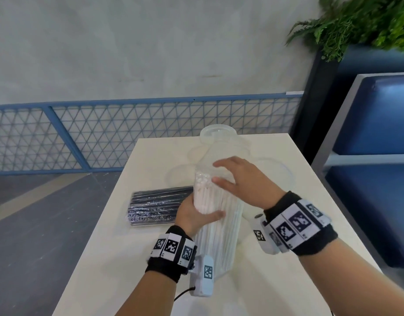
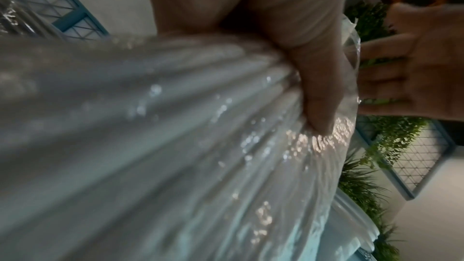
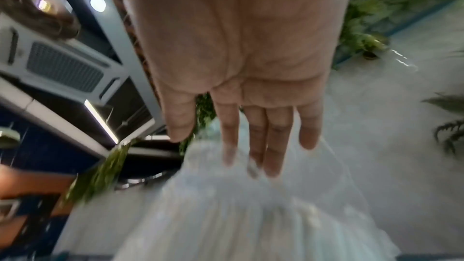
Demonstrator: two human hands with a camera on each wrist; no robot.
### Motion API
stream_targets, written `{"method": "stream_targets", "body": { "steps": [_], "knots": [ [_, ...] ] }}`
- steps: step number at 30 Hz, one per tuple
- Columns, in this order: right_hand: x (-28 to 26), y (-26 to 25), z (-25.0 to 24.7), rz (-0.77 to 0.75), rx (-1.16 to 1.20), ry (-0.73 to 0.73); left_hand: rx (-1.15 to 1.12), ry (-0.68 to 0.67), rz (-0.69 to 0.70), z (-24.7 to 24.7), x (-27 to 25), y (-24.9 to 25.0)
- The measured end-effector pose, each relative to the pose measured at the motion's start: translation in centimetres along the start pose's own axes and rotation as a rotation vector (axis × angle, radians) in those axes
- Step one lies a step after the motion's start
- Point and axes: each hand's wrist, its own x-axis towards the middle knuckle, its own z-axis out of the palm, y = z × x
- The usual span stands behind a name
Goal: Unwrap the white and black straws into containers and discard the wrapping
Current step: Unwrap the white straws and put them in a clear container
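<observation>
Head view: the table (image 1: 276, 156) is the largest thing, pale, running from near to far.
White straws: one wrapped bundle (image 1: 219, 224) stands tilted above the table's middle, still in its clear wrapping (image 1: 216, 156); the loose film rises past the straw tips towards the far end.
Black straws: one wrapped bundle (image 1: 157, 206) lies flat on the table's left side, just beside the left hand.
Containers: two clear ones as far as I can tell, one (image 1: 218, 134) at the far end and a fainter one (image 1: 278, 172) to the right.
Left hand (image 1: 194, 215): fingers and thumb curl round the white bundle's middle.
Right hand (image 1: 239, 179): fingers straight and relaxed, lying on the loose film near the top, gripping nothing.
Handling: the bundle looks light and stiff lengthwise, but the film is slippery and crinkly; grip the middle firmly and take the slack film above the tips to pull it off.
</observation>
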Motion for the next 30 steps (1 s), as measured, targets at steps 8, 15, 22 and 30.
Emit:
{"method": "stream_targets", "body": {
  "steps": [8,15,22,30],
  "knots": [
    [0.1,-0.1,-2.0,0.055,0.228,0.016,-0.001,0.021,0.067,0.0,0.2,0.3],
    [1.5,-0.8,-1.7,-0.075,-0.168,-0.192,0.019,0.014,0.181,-0.1,1.0,1.0],
    [2.7,0.5,0.9,0.069,-0.475,-0.363,0.069,-0.121,0.212,-0.3,1.4,-0.2],
    [2.5,1.6,2.0,0.007,-0.343,-0.312,-0.022,-0.169,0.12,-0.4,2.1,-1.1]
  ]
}}
